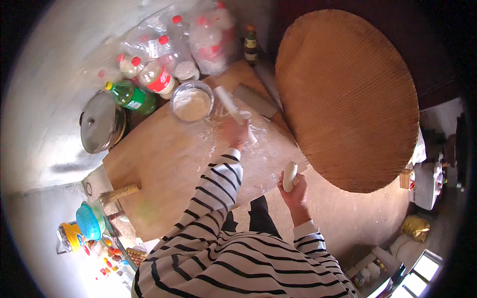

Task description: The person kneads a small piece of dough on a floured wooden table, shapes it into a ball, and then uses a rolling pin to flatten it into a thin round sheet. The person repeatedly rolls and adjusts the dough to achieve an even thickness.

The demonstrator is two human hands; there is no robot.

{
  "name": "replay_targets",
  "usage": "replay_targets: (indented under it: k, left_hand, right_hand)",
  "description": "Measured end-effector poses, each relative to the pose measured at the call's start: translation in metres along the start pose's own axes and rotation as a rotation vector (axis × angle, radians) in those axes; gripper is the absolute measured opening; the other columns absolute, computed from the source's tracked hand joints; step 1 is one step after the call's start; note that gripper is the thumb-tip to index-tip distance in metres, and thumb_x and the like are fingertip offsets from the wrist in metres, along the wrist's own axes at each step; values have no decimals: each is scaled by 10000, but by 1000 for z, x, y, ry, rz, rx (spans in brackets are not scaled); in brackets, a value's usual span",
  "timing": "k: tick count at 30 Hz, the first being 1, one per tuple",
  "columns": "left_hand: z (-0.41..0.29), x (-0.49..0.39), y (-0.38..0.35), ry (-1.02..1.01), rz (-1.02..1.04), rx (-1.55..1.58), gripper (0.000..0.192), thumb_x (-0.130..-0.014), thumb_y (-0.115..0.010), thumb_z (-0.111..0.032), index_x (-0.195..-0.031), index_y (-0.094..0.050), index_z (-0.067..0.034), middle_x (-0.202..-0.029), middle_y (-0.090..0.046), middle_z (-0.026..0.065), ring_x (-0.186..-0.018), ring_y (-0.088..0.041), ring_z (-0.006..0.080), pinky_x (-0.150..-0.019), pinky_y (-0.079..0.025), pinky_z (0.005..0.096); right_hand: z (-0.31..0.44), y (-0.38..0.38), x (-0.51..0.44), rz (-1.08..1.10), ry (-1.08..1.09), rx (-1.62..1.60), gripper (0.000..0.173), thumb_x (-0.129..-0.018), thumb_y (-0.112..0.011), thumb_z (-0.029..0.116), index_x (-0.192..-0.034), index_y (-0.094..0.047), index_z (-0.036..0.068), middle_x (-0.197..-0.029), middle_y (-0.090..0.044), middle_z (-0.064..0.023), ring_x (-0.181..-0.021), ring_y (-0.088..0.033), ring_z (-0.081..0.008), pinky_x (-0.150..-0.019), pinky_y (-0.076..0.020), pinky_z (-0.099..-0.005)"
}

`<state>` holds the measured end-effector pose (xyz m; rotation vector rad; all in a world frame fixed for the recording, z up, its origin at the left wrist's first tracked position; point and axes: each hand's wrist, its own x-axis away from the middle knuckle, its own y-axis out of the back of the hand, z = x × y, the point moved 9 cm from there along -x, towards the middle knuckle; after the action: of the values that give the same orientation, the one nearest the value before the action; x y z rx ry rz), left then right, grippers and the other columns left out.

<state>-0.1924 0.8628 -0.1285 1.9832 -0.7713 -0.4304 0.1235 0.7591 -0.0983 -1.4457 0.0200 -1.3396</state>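
My left hand [234, 132] is blurred over the floured wooden board [164, 164]. It is at a pale rolling pin [228, 102], which slants up and left from it; whether the fingers grip the pin is not plain. A white stick-like piece [252, 137] shows just right of this hand. Near the board's right edge, my right hand [296, 192] holds a smooth, off-white piece of dough [290, 177] upright. A bowl of flour [191, 102] stands at the board's far edge. Beside it at the right lies a cleaver blade [256, 100].
A large round woven tray [348, 100] stands at the right. Behind the board are plastic bottles [158, 79], a green soda bottle [132, 97], a dark glass bottle [250, 46] and a lidded metal pot [100, 121]. A straw brush [120, 193] lies at the left edge.
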Motion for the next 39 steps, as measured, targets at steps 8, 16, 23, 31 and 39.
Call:
replay_targets:
  k: [8,16,23,31,39]
  left_hand:
    - [-8,103,41,-179,65,717,300,-955,-671,-168,-1132,-516,19,-936,-584,260,-794,-624,432,-676,-500,501]
    - [246,57,170,118,-180,246,334,-982,-648,-206,-1175,-522,35,-1035,-589,257,-963,-592,435,-816,-479,509]
    - [287,-25,189,-210,-249,-69,318,-936,-658,-162,-1169,-547,22,-1119,-578,251,-1038,-558,478,-843,-482,549]
    - [247,-83,202,-369,-334,-216,358,-903,-672,-101,-1238,-588,-12,-1117,-589,206,-1035,-575,414,-866,-492,498]
    - [105,28,110,-605,48,394,234,-902,-696,-51,-1133,-658,-39,-1011,-649,157,-960,-638,370,-836,-525,450]
  right_hand:
    - [-19,22,-2,-36,-31,60,425,-896,-576,318,-1198,-604,19,-1042,-660,-123,-917,-629,-257,-832,-516,-387]
    - [-54,21,-6,-27,-101,92,423,-913,-566,332,-1185,-613,12,-1027,-668,-123,-906,-642,-262,-810,-535,-391]
    - [-91,5,-1,-85,-155,163,399,-921,-559,334,-1158,-622,20,-995,-666,-112,-871,-645,-248,-733,-543,-368]
    - [-108,9,-1,5,-172,117,429,-922,-563,321,-1214,-593,7,-1050,-660,-141,-923,-652,-263,-785,-561,-377]
    - [-107,19,-3,-84,-133,97,391,-924,-521,324,-1143,-616,14,-964,-661,-114,-825,-642,-232,-728,-547,-354]
